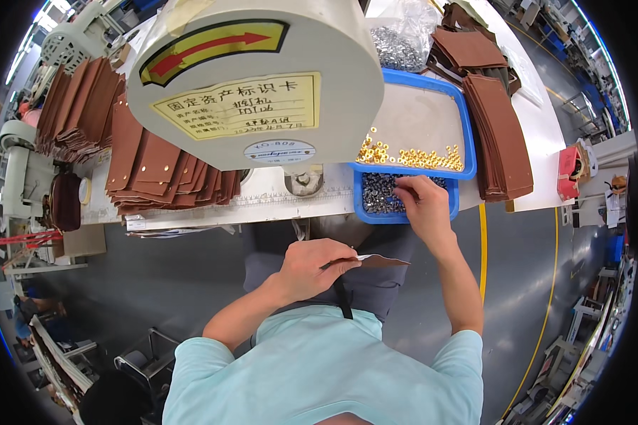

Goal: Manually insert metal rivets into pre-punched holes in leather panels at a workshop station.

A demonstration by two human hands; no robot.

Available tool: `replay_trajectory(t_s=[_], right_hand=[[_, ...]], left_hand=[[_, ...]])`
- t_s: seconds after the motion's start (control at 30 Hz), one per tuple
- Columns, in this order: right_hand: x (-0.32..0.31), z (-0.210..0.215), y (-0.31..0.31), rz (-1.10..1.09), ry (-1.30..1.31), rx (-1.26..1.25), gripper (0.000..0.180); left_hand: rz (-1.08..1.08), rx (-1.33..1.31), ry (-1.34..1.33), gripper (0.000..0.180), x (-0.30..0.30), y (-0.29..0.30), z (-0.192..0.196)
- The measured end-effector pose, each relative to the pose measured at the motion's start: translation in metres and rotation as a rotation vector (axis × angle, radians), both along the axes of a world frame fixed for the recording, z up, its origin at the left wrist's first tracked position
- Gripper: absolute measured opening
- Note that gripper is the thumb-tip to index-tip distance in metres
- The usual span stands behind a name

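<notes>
My left hand [317, 265] is closed on the edge of a thin brown leather piece [388, 261], held in front of my lap below the table edge. Over the lower blue tray [407, 219] is my right hand [427, 205], its thumb and fingertips pinched together at a heap of small silver-grey metal fasteners [379, 191]. Whether a fastener sits between those fingertips is too small to tell. Just beyond lies the larger blue tray [468, 134], with gold-coloured fasteners [425, 157] gathered along its near side.
A white machine head [255, 85] rises over the table in front of me. Brown leather stacks lie left [170, 170] and right [498, 142]. A clear bag of metal fasteners [402, 46] sits behind the trays. The white table's front edge [290, 212] runs before my lap.
</notes>
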State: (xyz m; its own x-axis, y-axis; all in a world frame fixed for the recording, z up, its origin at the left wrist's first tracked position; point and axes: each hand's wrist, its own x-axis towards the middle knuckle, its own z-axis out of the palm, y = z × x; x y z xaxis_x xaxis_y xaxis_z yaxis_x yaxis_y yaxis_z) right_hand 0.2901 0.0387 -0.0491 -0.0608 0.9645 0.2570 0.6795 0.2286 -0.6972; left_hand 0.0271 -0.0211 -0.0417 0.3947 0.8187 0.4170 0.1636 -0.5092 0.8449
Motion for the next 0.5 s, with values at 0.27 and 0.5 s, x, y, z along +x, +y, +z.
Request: replay_trajectory(t_s=[0.27,0.5], right_hand=[[-0.021,0.053,-0.028,0.231,0.948,-0.950,0.030],[-0.030,0.046,-0.041,0.347,1.036,-1.103,0.030]], left_hand=[[-0.079,0.195,-0.079,0.025,-0.002,0.003,0.003],[-0.107,0.397,-0.087,0.025,-0.004,0.009,0.006]])
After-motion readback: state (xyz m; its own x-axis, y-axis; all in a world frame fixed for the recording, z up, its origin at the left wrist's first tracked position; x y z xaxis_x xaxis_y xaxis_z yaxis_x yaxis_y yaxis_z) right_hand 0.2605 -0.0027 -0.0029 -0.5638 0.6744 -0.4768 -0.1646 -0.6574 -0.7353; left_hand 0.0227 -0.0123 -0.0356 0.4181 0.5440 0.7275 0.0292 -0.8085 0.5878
